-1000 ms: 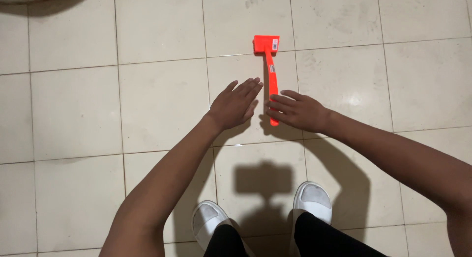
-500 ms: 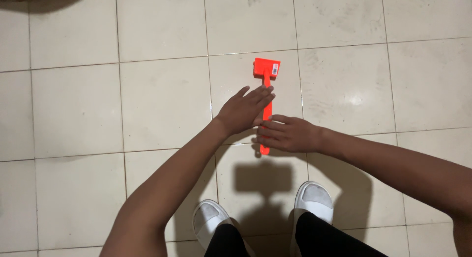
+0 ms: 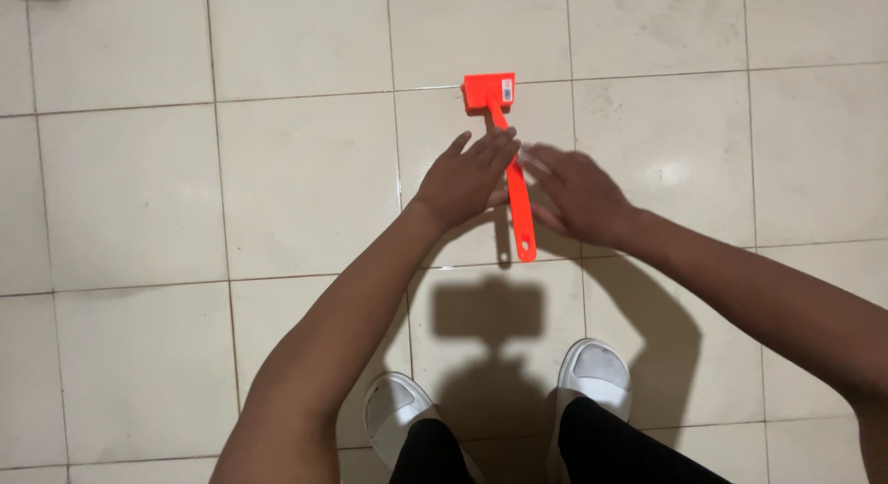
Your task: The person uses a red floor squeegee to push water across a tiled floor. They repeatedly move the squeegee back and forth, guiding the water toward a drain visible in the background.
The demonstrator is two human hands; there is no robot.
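Note:
An orange tool (image 3: 520,206) with a long thin handle and a small rectangular head lies flat on the tiled floor, head pointing away from me. My left hand (image 3: 465,180) hovers just left of the handle, fingers straight, fingertips touching or overlapping the handle's upper part. On the handle's other side is my right hand (image 3: 578,195), fingers spread and slightly blurred, apart from the tool. Neither hand grips anything.
The floor is pale square tiles (image 3: 139,188) with dark grout lines. My two feet in white slippers (image 3: 592,378) stand just below the tool. The shadow of the head camera falls on the tile between my arms.
My right hand lay over the lower handle half a second ago; it has now lifted off and moved to the right, uncovering the handle. My left hand stays by the upper handle.

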